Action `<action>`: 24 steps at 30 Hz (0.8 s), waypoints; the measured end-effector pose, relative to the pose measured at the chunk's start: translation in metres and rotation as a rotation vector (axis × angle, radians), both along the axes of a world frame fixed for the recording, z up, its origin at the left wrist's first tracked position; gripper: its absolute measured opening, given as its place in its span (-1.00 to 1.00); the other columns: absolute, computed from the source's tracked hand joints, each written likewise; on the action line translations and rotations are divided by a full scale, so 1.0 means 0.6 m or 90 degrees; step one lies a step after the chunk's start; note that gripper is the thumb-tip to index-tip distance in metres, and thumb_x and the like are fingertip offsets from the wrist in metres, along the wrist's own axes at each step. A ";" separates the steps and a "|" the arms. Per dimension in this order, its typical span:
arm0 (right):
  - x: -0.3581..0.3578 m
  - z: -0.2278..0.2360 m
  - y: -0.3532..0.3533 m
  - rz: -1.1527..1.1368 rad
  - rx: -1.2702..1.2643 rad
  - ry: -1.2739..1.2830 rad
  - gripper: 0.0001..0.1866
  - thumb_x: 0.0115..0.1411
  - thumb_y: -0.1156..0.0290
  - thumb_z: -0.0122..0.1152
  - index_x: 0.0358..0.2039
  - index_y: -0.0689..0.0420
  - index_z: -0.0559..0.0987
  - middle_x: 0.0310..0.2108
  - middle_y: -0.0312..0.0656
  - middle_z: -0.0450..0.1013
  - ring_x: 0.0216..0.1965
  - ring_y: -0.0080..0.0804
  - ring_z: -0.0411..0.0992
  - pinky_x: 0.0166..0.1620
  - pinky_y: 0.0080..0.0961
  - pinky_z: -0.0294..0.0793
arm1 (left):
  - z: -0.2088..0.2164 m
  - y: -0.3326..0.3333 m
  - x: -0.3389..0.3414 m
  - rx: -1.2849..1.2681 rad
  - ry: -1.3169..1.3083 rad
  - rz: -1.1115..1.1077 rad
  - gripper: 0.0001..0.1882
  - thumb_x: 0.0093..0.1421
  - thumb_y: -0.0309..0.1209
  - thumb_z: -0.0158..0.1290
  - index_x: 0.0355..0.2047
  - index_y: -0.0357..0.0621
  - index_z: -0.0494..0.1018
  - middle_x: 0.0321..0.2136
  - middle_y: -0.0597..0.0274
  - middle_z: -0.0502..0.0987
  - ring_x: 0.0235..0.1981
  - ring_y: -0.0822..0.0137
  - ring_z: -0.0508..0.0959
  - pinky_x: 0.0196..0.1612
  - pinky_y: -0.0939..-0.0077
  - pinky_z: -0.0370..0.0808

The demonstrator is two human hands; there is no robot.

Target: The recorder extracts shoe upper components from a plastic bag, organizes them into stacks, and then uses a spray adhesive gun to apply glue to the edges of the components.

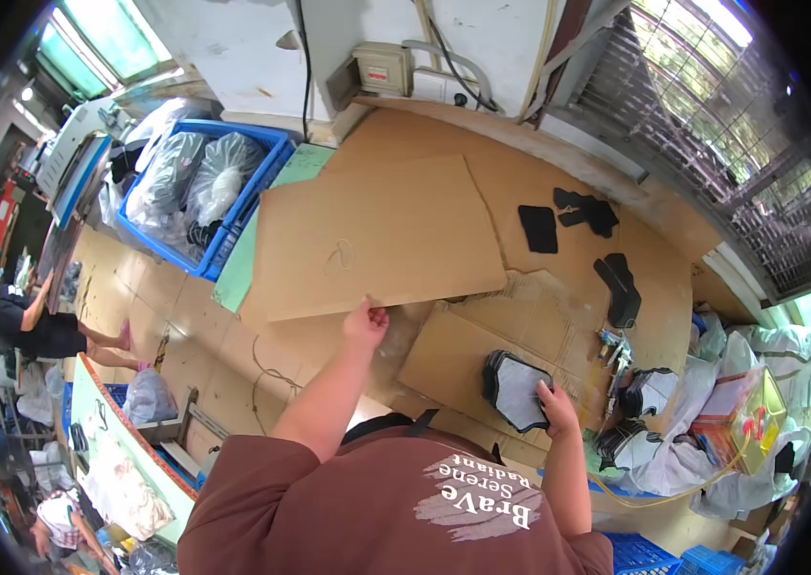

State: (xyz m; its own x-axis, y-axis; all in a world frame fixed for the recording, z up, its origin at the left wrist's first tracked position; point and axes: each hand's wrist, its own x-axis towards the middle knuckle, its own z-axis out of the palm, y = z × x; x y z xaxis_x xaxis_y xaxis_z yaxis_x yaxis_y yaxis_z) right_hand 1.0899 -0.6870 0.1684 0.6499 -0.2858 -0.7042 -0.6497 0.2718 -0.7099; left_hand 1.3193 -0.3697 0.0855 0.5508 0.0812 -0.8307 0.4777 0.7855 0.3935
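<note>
A brown cardboard sheet (405,225) lies on the table, with a thin loop like a rubber band (340,257) on it. At its near edge, my left hand (367,323) is closed with the fingers curled. Whether it grips the edge or something small, I cannot make out. Farther right, my right hand (555,404) grips a stack of flat cut pieces (518,391), grey on top with black edges. Beneath that stack is a torn cardboard piece (463,350). Black cut pieces (537,228) lie at the far right of the table, including a longer black stack (618,289).
More grey-black stacks (650,391) sit at the right beside metal clamp-like tools (614,353). A clear yellow box (755,422) stands among white bags. At the left is a blue crate (266,163) with bagged goods. Another person (27,311) stands farther left.
</note>
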 end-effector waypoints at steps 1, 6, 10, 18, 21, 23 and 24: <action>0.001 0.005 0.000 0.009 -0.020 -0.005 -0.61 0.14 0.18 0.05 -0.13 0.18 0.39 -0.29 -0.31 0.37 -0.30 -0.50 0.31 -0.21 -0.56 0.31 | 0.008 0.005 -0.001 -0.005 0.001 -0.007 -0.63 0.18 -0.28 -0.06 -0.09 -0.23 0.20 -0.14 0.02 0.31 -0.06 0.07 0.31 0.07 0.08 0.23; 0.000 0.029 0.008 -0.035 -0.038 0.007 -0.64 0.17 0.16 -0.01 -0.12 0.13 0.39 -0.31 -0.38 0.36 -0.32 -0.57 0.27 -0.22 -0.66 0.24 | 0.059 0.078 -0.027 -0.059 -0.135 -0.027 -0.82 0.20 -0.52 -0.17 -0.18 -0.26 0.28 -0.25 0.11 0.41 -0.18 0.16 0.42 0.01 0.13 0.37; -0.008 0.000 0.003 -0.074 0.011 -0.042 -0.61 0.18 0.16 -0.02 -0.07 0.13 0.39 -0.33 -0.39 0.37 -0.34 -0.60 0.27 -0.22 -0.66 0.24 | 0.046 0.144 -0.112 -0.015 -0.155 -0.038 -0.81 0.22 -0.50 -0.18 -0.16 -0.26 0.27 -0.23 0.10 0.41 -0.15 0.18 0.43 -0.01 0.19 0.42; -0.014 -0.015 -0.005 -0.076 0.050 -0.044 -0.50 0.14 0.13 0.06 -0.02 0.23 0.35 -0.24 -0.30 0.38 -0.23 -0.56 0.31 -0.13 -0.60 0.27 | 0.035 0.104 -0.222 -0.141 -0.042 0.004 -0.78 0.25 -0.39 -0.20 -0.17 -0.23 0.30 -0.22 0.09 0.43 -0.16 0.14 0.44 0.01 0.17 0.38; -0.016 -0.037 -0.012 -0.084 0.068 -0.049 -0.51 0.14 0.13 0.06 -0.04 0.22 0.36 -0.26 -0.32 0.38 -0.27 -0.56 0.31 -0.15 -0.62 0.28 | 0.036 0.074 -0.238 -0.286 -0.029 -0.212 -0.75 0.26 -0.34 -0.24 -0.18 -0.24 0.32 -0.23 0.09 0.44 -0.18 0.12 0.45 0.02 0.14 0.37; -0.014 -0.036 -0.013 -0.111 0.103 -0.057 -0.52 0.13 0.13 0.07 -0.04 0.20 0.37 -0.29 -0.34 0.39 -0.30 -0.57 0.31 -0.18 -0.62 0.29 | 0.056 0.050 -0.244 -0.365 -0.031 -0.362 -0.73 0.27 -0.33 -0.26 -0.18 -0.25 0.33 -0.23 0.08 0.44 -0.18 0.11 0.46 0.03 0.14 0.35; -0.014 -0.038 -0.013 -0.103 0.105 -0.055 -0.52 0.13 0.13 0.07 -0.04 0.20 0.37 -0.29 -0.34 0.39 -0.30 -0.57 0.31 -0.18 -0.62 0.29 | 0.082 0.036 -0.247 -0.304 0.011 -0.480 -0.74 0.26 -0.33 -0.23 -0.18 -0.23 0.34 -0.29 0.09 0.45 -0.24 0.16 0.47 -0.01 0.22 0.38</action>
State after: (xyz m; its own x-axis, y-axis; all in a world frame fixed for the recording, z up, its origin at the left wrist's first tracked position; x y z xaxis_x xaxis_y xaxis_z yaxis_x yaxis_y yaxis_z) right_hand 1.0815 -0.6946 0.1456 0.6650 -0.2772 -0.6935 -0.5268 0.4841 -0.6986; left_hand 1.1710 -0.3479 0.1349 0.3045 -0.6549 -0.6916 0.9365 0.3382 0.0920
